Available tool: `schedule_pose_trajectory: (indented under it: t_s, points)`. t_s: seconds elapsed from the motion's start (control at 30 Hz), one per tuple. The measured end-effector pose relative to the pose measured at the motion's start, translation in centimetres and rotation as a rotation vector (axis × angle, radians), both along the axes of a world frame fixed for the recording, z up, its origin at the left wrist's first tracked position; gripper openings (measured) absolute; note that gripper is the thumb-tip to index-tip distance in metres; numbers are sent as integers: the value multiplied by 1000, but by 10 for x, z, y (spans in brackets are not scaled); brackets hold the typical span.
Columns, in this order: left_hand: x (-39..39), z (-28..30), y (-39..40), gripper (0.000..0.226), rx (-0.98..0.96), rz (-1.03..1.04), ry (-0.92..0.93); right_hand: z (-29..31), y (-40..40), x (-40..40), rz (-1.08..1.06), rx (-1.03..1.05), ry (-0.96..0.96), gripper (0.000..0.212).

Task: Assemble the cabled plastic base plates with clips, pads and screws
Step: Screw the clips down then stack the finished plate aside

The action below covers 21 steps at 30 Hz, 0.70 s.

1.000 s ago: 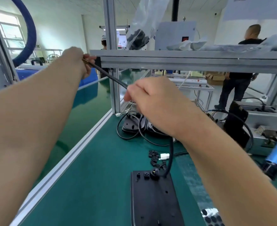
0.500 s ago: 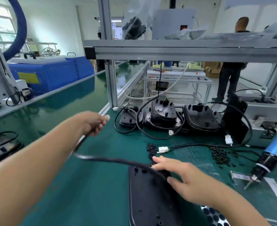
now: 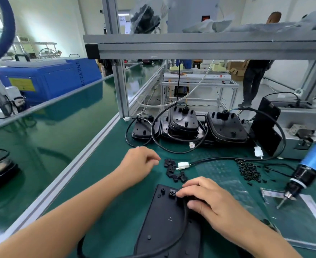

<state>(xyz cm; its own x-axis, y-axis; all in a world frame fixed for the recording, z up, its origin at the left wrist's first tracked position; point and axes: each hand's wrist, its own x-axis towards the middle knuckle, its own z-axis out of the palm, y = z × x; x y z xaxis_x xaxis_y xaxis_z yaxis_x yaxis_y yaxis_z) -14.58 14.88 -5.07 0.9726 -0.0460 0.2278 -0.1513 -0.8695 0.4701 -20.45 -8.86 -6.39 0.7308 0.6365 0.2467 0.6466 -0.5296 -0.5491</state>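
A black plastic base plate (image 3: 164,222) lies flat on the green mat near me. Its black cable (image 3: 184,218) runs from the plate's far end along its right side and off to the lower left. My right hand (image 3: 211,203) rests on the plate's far end, fingers and thumb curled round the cable where it enters the plate. My left hand (image 3: 138,164) hovers over the mat with loosely curled fingers and holds nothing, just left of a small pile of black clips (image 3: 173,171). A heap of black screws (image 3: 248,170) lies to the right.
A white connector (image 3: 183,165) on another cable lies beside the clips. Stacked cabled base plates (image 3: 183,125) stand at the back. A blue electric screwdriver (image 3: 309,168) hangs at the right over a clear sheet (image 3: 228,183). An aluminium post (image 3: 120,84) rises at the bench edge.
Both hands came down from stretching the cable in the air. My left hand let go of the cable and moved toward the clips. My right hand settled on the plate's far end.
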Motion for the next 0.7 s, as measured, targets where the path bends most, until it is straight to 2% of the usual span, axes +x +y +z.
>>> schedule_pose_trajectory:
  t_s: [0.2, 0.4, 0.47, 0.5, 0.57, 0.63, 0.7]
  points:
    - [2, -14, -30, 21, 70, -159, 139, -7, -4, 5, 32, 141, 157, 24]
    - [5, -14, -35, 25, 195, -212, 143, 4, -16, 20, 36, 182, 336, 11]
    - [3, -10, -34, 23, 182, -206, 128, 4, -16, 22, 20, 204, 361, 10]
    - [1, -7, -32, 21, 123, -194, 119, 2, -15, 21, 10, 224, 373, 11]
    - [-4, 1, -28, 17, -148, -189, 182, -2, -14, 19, -15, 268, 382, 12]
    - [-13, 8, -27, 15, -441, -257, 344, -4, -10, 18, -50, 297, 361, 13]
    - [-21, 13, -29, 13, -602, -335, 471, -4, -7, 17, -88, 300, 315, 15]
